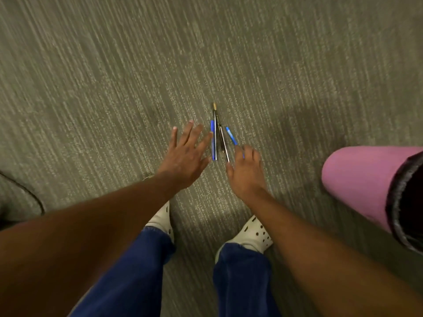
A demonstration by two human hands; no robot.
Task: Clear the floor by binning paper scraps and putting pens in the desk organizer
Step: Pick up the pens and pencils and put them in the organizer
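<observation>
Blue pen (213, 140), a dark pencil (219, 131) and a second blue pen (232, 138) lie close together on the ribbed carpet (91, 88), just ahead of both hands. The left hand (186, 156) is spread flat, holding nothing; the right hand (246, 170) curls its fingertips onto the second blue pen, grasp not confirmed. Thin barrels may roll or slip from a shallow pinch, scattering the group.

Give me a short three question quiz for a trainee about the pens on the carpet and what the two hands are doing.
1. True or false: the left hand is spread open beside the capped blue pen.
2. Which hand grips the angled blue pen?
3. Pick one: the thin dark pencil with a tan tip lies A) on the grey striped carpet, B) in the pink bin.

Key: 1 true; 2 the right hand; 3 A.
</observation>
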